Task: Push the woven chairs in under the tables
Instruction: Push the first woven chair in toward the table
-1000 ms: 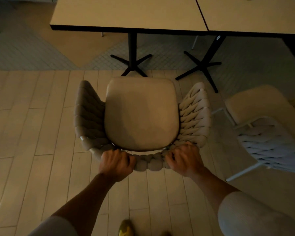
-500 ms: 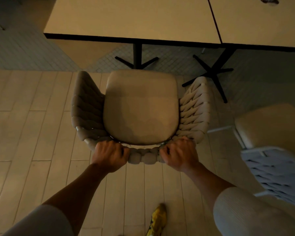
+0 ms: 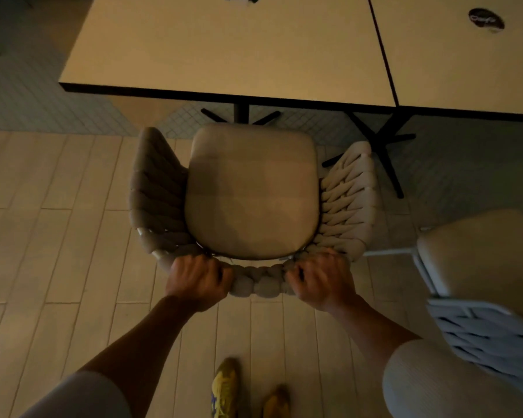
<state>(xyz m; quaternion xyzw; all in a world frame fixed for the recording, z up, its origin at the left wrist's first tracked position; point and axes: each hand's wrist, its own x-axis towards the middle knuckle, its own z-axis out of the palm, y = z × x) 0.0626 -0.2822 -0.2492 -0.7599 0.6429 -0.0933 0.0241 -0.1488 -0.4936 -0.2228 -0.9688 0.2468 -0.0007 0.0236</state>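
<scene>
The chair (image 3: 254, 191) stands on the floor (image 3: 58, 236) facing the near edge of the left worktop (image 3: 224, 46). The front of its seat cushion lies just short of that edge, in front of the black pedestal base (image 3: 241, 114), so the whole chair is out from under the worktop. Its front sits about where the pale planks meet the small grey tiles. The backrest and most of both woven arms are over the planks.

Both hands grip the top of the woven backrest. The left hand (image 3: 197, 282) is curled round the rim at its left end, fingers wrapped over the thick cords, knuckles up. The right hand (image 3: 320, 279) is curled round the right end in the same way. A short stretch of braided rim shows bare between them.

The right worktop (image 3: 465, 64) butts against the left one, with a thin dark seam between them. A dark round disc (image 3: 486, 20) lies near its far edge. A second chair (image 3: 480, 267), somewhat blurred, stands at the right edge of view, out from the right worktop with its seat toward it. Two yellow shoes (image 3: 224, 387) show on the planks behind the chair, between the forearms.
</scene>
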